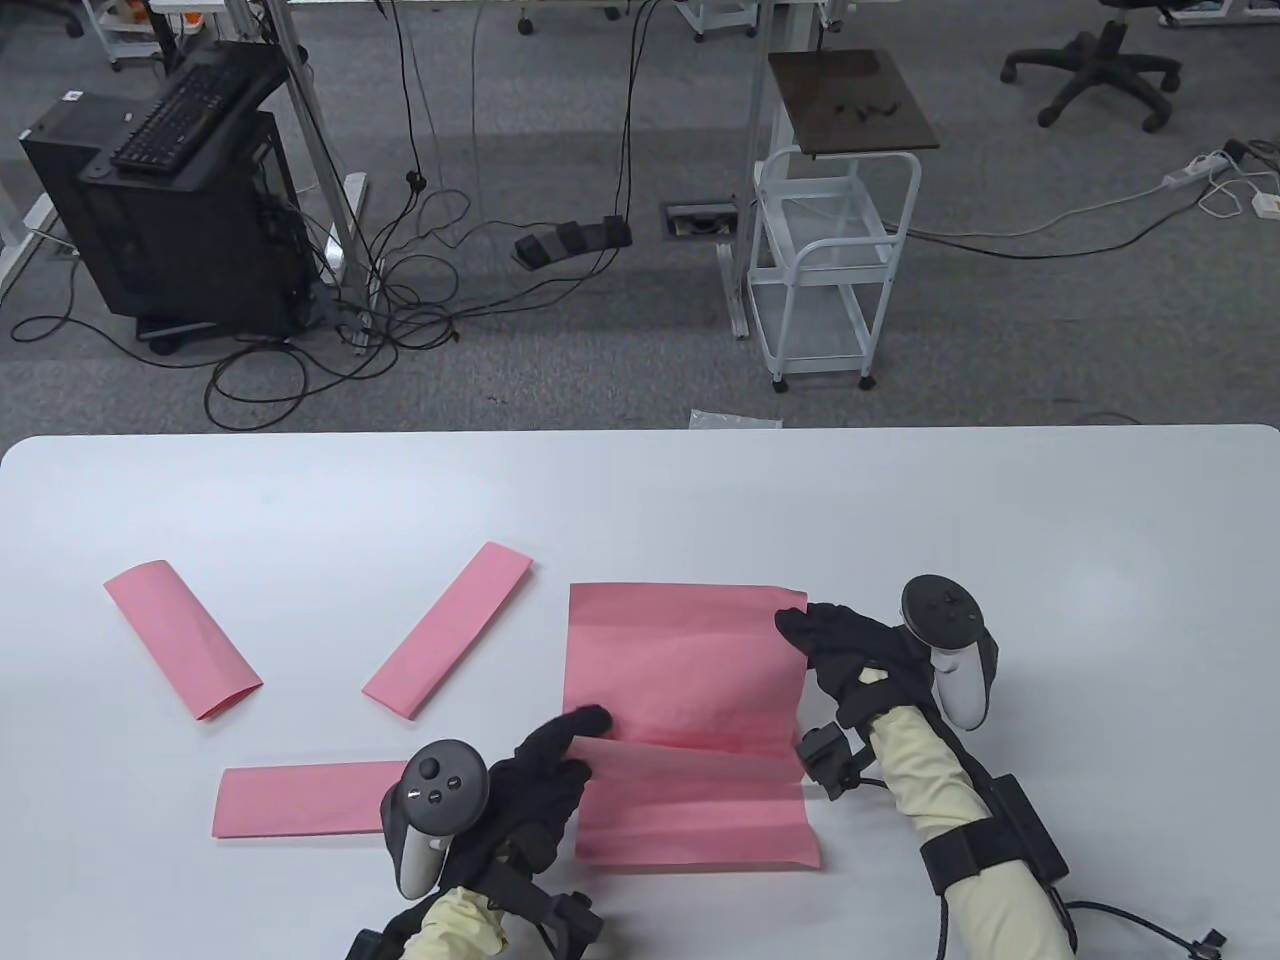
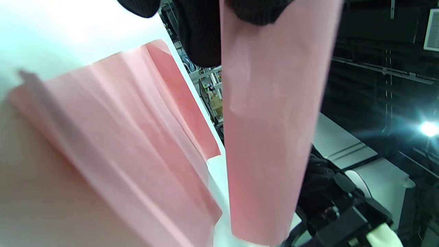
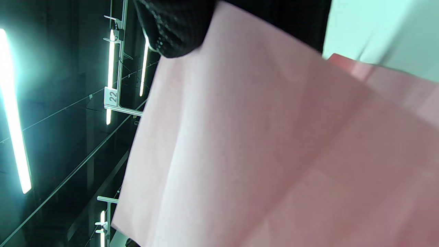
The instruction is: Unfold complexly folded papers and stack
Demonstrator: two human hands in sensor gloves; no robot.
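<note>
The left hand (image 1: 530,780) pinches the near-left part of a partly unfolded pink sheet (image 1: 680,680), its fingers (image 1: 585,722) clamped on the edge of the raised lower panel. The right hand (image 1: 850,650) grips the sheet's far-right corner, fingers (image 1: 800,625) closed over it. Between the two sets of fingers the creased sheet spans the white worktop (image 1: 640,500), its far half lifted. Beyond the left fingers lie three folded pink strips: one just beside the left hand (image 1: 300,800), one farther out (image 1: 447,629), one well apart at the far left (image 1: 182,639).
</note>
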